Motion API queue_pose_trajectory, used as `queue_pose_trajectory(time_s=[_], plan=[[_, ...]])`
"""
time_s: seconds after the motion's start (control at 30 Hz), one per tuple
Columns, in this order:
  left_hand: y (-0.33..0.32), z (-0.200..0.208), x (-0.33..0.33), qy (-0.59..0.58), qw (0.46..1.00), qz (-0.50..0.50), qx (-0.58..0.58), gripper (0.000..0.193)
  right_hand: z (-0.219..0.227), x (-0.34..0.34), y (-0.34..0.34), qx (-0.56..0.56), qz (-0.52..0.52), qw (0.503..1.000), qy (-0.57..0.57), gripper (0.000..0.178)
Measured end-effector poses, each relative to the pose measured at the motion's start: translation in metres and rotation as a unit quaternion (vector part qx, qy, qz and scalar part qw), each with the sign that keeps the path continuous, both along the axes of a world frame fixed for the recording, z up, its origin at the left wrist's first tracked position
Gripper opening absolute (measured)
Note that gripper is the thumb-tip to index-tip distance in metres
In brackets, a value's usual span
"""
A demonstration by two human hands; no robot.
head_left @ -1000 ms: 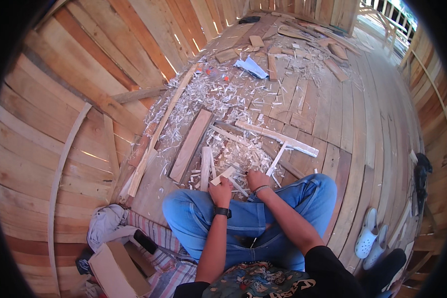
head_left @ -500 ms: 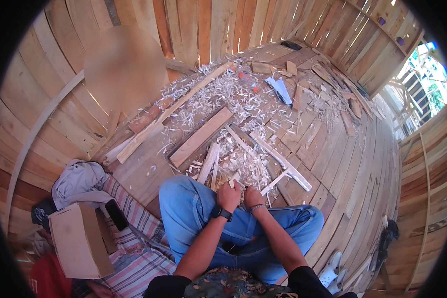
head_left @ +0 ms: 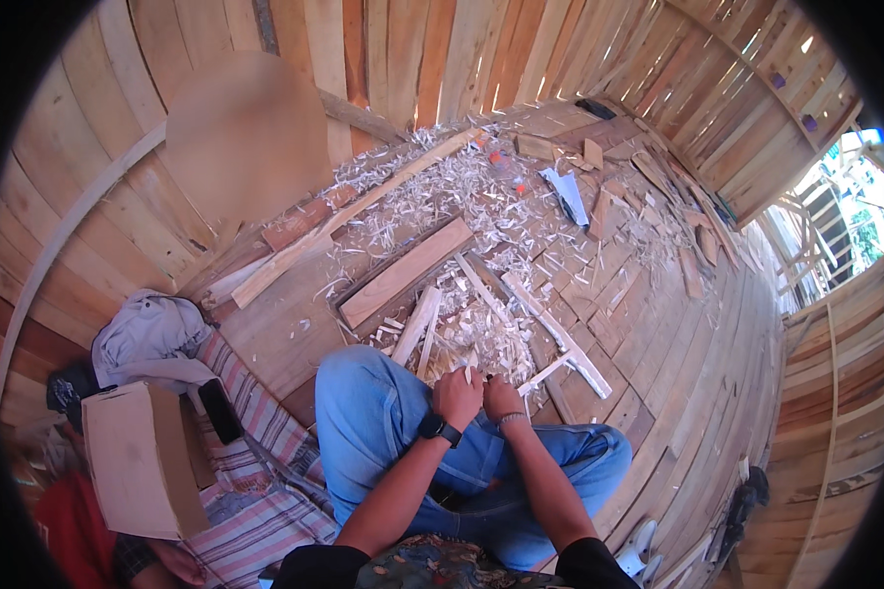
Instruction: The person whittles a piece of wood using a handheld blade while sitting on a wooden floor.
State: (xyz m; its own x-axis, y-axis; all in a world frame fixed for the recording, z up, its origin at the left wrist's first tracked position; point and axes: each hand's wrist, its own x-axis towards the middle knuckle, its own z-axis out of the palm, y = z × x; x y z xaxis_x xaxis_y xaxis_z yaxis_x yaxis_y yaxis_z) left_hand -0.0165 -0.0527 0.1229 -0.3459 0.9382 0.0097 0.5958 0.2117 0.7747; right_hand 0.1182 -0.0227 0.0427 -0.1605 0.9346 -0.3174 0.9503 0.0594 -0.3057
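Note:
My left hand [head_left: 458, 396] is closed on a small pale piece of wood [head_left: 469, 373] that sticks up past the fingers. Close beside it, my right hand [head_left: 504, 398] is closed too. Something small and dark shows at its fingertips, but its kind cannot be made out. Both hands are held low over my crossed legs in blue jeans [head_left: 363, 398]. Just beyond them lies a heap of wood chips and shavings [head_left: 459, 319]. Pale wood strips [head_left: 420, 326] lie left of the heap, and a long strip [head_left: 560, 334] with a crosspiece lies right of it.
A thick wood block [head_left: 408, 273] lies beyond the strips. At left are a striped cloth [head_left: 255, 422], a cardboard box [head_left: 133, 461], a black phone [head_left: 220, 411] and part of another person [head_left: 172, 564]. White footwear [head_left: 638, 550] is at lower right; plank walls surround the floor.
The view has shifted slightly, so the floor and wall appear a little differently placed. My hands have drawn slightly closer together, both still closed.

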Motion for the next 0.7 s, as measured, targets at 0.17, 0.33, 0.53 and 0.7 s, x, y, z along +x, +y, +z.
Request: queue_pose_trajectory(time_s=[0.17,0.33,0.53,0.7], plan=[[0.0,0.014,0.014,-0.006,1.0,-0.011,0.006,0.034,-0.03,0.031,0.004,0.014,-0.009,1.0,-0.02,0.032],[-0.001,0.002,-0.004,-0.001,0.999,0.035,0.012,0.035,0.002,-0.01,0.006,-0.027,-0.014,0.999,-0.01,0.033],[-0.001,-0.002,-0.002,-0.004,0.999,0.044,0.004,0.034,-0.02,0.01,0.008,0.025,0.039,0.999,0.028,0.033],[0.004,-0.021,0.012,-0.031,0.999,0.039,-0.012,0.037,-0.016,0.016,0.004,0.002,-0.027,0.999,0.031,0.033]])
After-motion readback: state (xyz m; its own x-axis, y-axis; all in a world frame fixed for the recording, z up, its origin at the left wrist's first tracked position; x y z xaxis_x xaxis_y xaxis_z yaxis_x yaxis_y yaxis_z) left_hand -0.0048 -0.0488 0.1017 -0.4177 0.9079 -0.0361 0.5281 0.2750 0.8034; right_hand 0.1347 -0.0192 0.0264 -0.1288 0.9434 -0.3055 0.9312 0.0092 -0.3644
